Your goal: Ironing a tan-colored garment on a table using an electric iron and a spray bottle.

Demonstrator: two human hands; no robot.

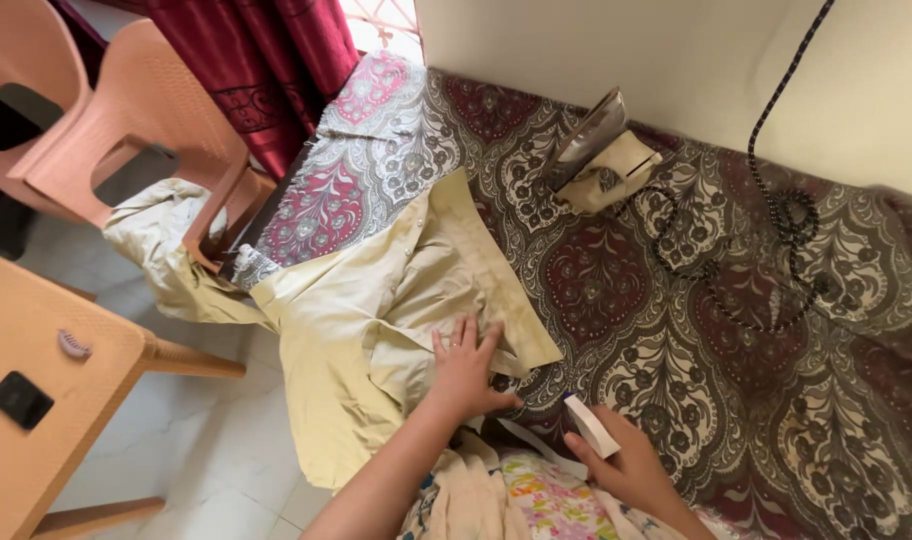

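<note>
Two hands busy: smoothing step, iron parked upper centre.
Left hand lies flat, fingers spread, pressing the beige shirt at centre frame; right hand, lower centre, is wrapped round a small white object, can't tell what. Next needs the fabric held taut & flat, I'd say. Shirt's creased, collar up, draped over the patterned cloth's left edge. Iron stands on end.

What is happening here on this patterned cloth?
A person presses the left hand flat on a beige shirt spread over the patterned cloth. The right hand holds a small white object. An iron stands on end near the wall, its cord coiled beside it.
</note>
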